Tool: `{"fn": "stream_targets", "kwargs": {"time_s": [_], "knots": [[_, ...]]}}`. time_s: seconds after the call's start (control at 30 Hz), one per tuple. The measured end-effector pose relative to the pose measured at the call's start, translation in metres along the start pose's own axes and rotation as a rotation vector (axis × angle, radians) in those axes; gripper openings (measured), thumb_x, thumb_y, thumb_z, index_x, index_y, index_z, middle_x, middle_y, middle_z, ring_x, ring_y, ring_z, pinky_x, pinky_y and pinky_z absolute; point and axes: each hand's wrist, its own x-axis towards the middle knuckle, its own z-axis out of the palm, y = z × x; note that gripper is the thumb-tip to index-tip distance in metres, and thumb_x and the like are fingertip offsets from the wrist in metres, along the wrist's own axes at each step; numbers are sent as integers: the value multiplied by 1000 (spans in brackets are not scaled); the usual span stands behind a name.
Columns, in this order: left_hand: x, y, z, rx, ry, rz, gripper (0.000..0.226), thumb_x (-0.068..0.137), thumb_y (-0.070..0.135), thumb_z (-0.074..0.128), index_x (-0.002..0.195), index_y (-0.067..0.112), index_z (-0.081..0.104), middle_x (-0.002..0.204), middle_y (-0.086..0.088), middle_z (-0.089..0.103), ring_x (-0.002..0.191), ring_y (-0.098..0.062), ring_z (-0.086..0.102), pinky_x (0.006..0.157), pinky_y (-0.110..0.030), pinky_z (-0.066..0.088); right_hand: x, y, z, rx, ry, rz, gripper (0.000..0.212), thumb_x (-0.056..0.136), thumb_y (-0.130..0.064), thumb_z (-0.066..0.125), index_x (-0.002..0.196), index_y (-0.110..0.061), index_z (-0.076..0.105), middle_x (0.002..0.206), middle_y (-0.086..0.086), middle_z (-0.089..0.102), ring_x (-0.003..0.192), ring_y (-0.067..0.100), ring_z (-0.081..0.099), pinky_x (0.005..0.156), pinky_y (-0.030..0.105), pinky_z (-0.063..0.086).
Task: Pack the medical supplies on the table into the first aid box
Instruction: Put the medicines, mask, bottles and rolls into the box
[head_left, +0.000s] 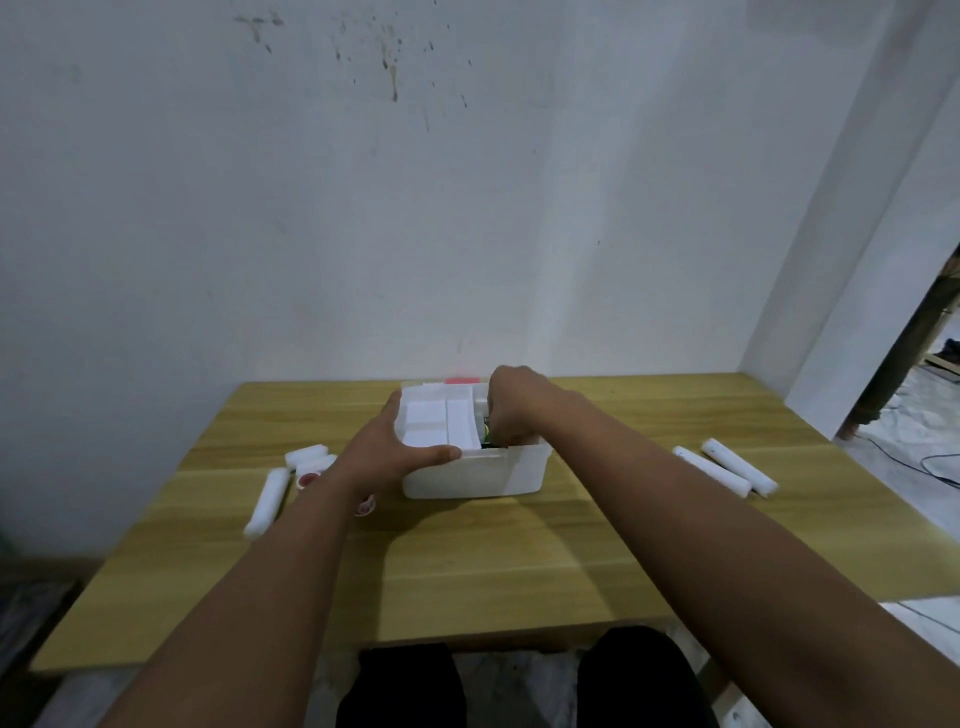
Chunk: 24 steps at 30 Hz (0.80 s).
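The white first aid box (478, 475) stands open in the middle of the wooden table (519, 561). A white divided tray (441, 423) sits in its top. My left hand (387, 452) grips the box's near left corner, thumb along the front rim. My right hand (511, 410) reaches down into the right side of the box, fingers curled beside a green item (486, 432); I cannot tell if it holds it. White bandage rolls lie on the left (267, 501) and on the right (737, 465).
More white rolls (306, 456) and small red-and-white tape rolls (307, 479) lie left of the box. A pink object (460, 381) shows behind the box. The wall stands just beyond the table's far edge. A doorway opens at the right.
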Motion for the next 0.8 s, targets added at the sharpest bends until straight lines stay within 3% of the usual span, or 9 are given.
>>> {"fn": "stream_targets", "kwargs": {"time_s": [0.07,0.17,0.27,0.33,0.43,0.57,0.67,0.8], "knots": [[0,1,1,10,1,-1,101,65,57,91,149,38,40,139,12,57,126,-15,54,92,-30,49,-1,5,-17,152,2,8,13,76,-6,82,83,-5,71,72,11,73,64,26,75,62,37,64],[-1,1,0,10,1,4,98,66,55,92,148,38,41,139,13,58,126,-15,54,89,-27,48,-4,24,-44,385,116,3,5,85,-9,78,84,-6,74,75,13,76,60,23,76,58,39,65],[-1,1,0,-5,-1,-4,99,65,55,92,148,38,42,137,14,59,124,-13,55,86,-24,48,-9,66,-61,406,366,55,7,85,-18,72,78,-18,74,74,7,76,61,23,76,65,42,66],[-1,2,0,-16,-2,-5,97,65,54,93,147,39,42,135,16,60,123,-12,56,80,-17,46,-13,103,-63,417,424,154,7,85,-23,72,82,-17,75,76,6,76,65,25,76,72,44,65],[-1,3,0,-18,-5,-3,98,65,53,93,147,39,42,135,15,59,123,-12,55,79,-16,45,-19,160,-50,358,320,340,25,86,-33,76,90,-8,74,84,10,75,77,29,74,76,44,63],[-1,3,0,-24,-12,-18,100,65,53,93,149,37,40,139,14,58,127,-14,54,91,-27,49,-37,213,-9,146,122,542,44,81,-46,81,82,-6,64,84,7,67,82,27,64,73,35,52],[-1,3,-1,-12,-13,-24,103,64,54,93,150,37,39,141,13,57,128,-16,53,98,-33,49,-49,230,17,77,-17,651,54,79,-57,79,99,-10,60,113,8,65,106,32,61,95,44,51],[0,3,-2,4,-11,-25,106,62,58,92,151,39,38,141,13,57,128,-16,53,103,-38,50,-52,221,26,74,48,717,33,78,-39,77,98,-20,60,111,6,62,105,32,57,98,50,42]]}}
